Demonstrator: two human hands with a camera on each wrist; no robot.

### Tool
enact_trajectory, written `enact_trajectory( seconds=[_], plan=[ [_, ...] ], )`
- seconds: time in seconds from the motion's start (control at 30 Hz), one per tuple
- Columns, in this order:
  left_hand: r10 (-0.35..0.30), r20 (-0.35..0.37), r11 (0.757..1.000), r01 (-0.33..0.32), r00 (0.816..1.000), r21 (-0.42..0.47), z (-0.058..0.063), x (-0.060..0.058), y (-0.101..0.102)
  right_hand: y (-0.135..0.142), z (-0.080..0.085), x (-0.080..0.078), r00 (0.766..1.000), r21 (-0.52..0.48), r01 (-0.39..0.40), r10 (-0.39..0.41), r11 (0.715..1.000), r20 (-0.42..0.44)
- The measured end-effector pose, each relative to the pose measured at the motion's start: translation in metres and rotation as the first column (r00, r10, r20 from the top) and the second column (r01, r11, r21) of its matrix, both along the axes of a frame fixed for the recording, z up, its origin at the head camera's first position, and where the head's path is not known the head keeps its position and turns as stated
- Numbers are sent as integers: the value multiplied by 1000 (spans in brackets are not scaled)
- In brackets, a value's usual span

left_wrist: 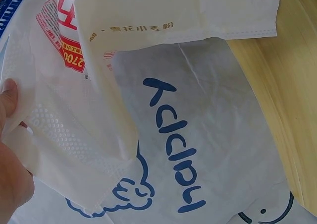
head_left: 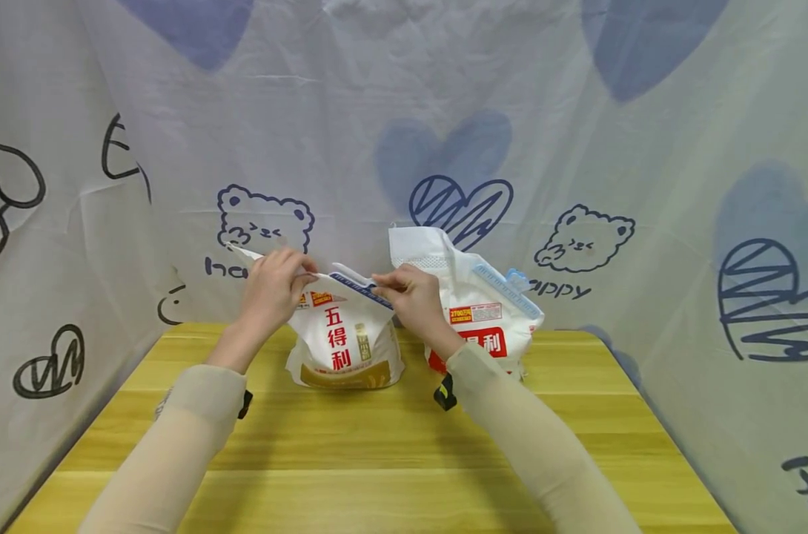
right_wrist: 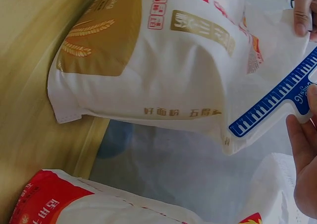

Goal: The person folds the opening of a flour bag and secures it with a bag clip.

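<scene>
A white and gold flour bag (head_left: 350,345) stands upright on the table, its top drawn up between both hands. My left hand (head_left: 275,288) pinches the upper edge of the bag at its left side; a corner of the bag's top sticks out past the fingers. A dark blue and white bag clip (right_wrist: 275,102) with a piano-key pattern lies across the right part of the bag's top. My right hand (head_left: 414,298) holds this clip by its handle, thumb and fingers on it. Whether the clip is fastened cannot be told.
Close on the right stands a red and white flour bag (head_left: 457,297) with a light blue clip (head_left: 507,291) across its top. Both bags rest on a wooden table (head_left: 350,460). A printed cloth (head_left: 350,148) hangs behind and along both sides.
</scene>
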State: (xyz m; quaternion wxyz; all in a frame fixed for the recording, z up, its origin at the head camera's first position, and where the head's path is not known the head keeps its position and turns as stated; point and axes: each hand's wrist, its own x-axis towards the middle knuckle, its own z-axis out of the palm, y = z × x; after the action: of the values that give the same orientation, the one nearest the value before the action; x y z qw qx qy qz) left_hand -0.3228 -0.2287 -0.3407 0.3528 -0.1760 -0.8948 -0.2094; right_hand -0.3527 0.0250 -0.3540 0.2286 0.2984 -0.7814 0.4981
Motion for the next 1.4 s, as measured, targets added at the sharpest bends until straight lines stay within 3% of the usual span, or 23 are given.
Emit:
enact_trajectory(
  seconds=[0.23,0.63,1.4],
  plan=[
    [5,14,1000,-5,1000,1,0,0,1,-5,-5,-5,1000,31,-7,7,1000,-7],
    [-4,-21,1000,4,1000,-6,0,-1,2,-13,3,-2,1000,164,6,-2,986,-26],
    [14,-10,1000,-14,1000,-7,1,-2,5,-18,16,-7,988,317,40,-85,948,129]
  ],
)
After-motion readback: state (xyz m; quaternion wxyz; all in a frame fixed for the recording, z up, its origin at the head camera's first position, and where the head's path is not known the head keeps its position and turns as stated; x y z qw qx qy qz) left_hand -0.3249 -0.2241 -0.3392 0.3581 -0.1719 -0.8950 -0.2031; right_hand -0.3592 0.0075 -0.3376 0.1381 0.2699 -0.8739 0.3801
